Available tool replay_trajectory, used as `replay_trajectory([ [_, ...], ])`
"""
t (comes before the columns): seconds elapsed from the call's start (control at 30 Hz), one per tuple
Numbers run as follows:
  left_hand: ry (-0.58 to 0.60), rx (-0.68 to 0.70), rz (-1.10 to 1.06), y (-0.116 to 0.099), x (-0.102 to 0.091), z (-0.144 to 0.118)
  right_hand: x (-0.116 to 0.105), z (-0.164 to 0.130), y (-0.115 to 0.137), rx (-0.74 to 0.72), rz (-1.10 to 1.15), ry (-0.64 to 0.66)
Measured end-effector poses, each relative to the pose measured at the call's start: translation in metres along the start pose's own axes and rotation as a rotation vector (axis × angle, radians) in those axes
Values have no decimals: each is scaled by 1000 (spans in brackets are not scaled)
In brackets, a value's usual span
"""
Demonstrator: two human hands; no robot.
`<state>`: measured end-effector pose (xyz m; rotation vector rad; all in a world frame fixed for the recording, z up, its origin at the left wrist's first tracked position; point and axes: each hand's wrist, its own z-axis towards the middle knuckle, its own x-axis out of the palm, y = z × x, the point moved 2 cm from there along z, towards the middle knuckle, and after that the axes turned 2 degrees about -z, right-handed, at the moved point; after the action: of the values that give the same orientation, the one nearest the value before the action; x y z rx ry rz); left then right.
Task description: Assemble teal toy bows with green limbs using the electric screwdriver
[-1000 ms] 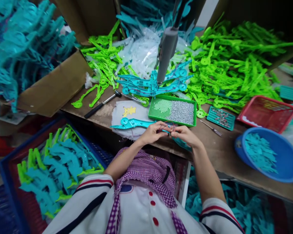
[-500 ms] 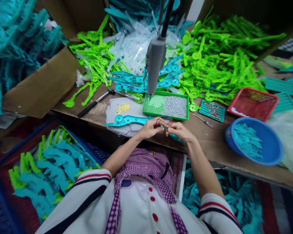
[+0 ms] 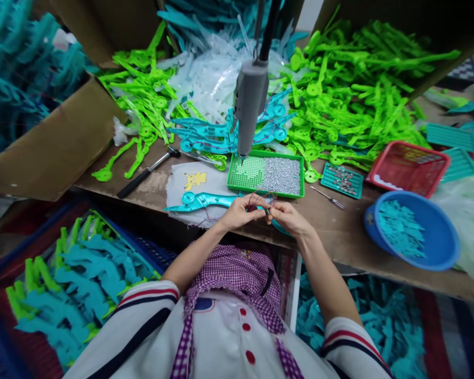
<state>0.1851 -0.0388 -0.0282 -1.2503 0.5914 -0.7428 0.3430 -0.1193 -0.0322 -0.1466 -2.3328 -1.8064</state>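
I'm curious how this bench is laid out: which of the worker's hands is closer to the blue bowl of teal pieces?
Right. The right hand lies on the blue bowl's side of the bench; the left hand is farther off, beyond it.

A white short-sleeved top (image 3: pixel 221 342) with red buttons, its cuffs striped red and navy, under a purple-and-white checked cloth (image 3: pixel 237 279).

No words, labels, brands or numbers can be read anywhere; the only sign is a yellow cartoon figure printed on the grey cloth pad (image 3: pixel 199 185), which lies just left of the green perforated plastic tray (image 3: pixel 265 175) on the wooden bench.
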Motion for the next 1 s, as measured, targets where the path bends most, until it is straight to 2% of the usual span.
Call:
replay_trajectory([
  [0.13,-82,43,78,-7,2,-1,-3,-1,-1,21,23,29],
  [0.23,-121,55,37,-8,4,-1,0,2,-2,18,61,12],
  [0.3,-170,-1,-29,-5,7,-1,4,5,-3,-20,116,-70],
  [0.4,-330,-117,-139,1,15,-4,11,9,-5,-95,198,-233],
  [0.47,-406,-154,-168,2,21,-6,14,10,-7,-92,212,-266],
  [0.57,-439,-123,-59,-4,22,-9,14,8,-8,-64,144,-258],
  [0.67,-466,-29,81,-11,14,-8,9,0,-5,-137,38,-360],
  [0.83,-383,63,187,-13,11,-7,12,-7,-2,-230,-103,-494],
  [1.0,-520,60,307,-11,20,-14,22,-6,-7,-262,-128,-626],
])
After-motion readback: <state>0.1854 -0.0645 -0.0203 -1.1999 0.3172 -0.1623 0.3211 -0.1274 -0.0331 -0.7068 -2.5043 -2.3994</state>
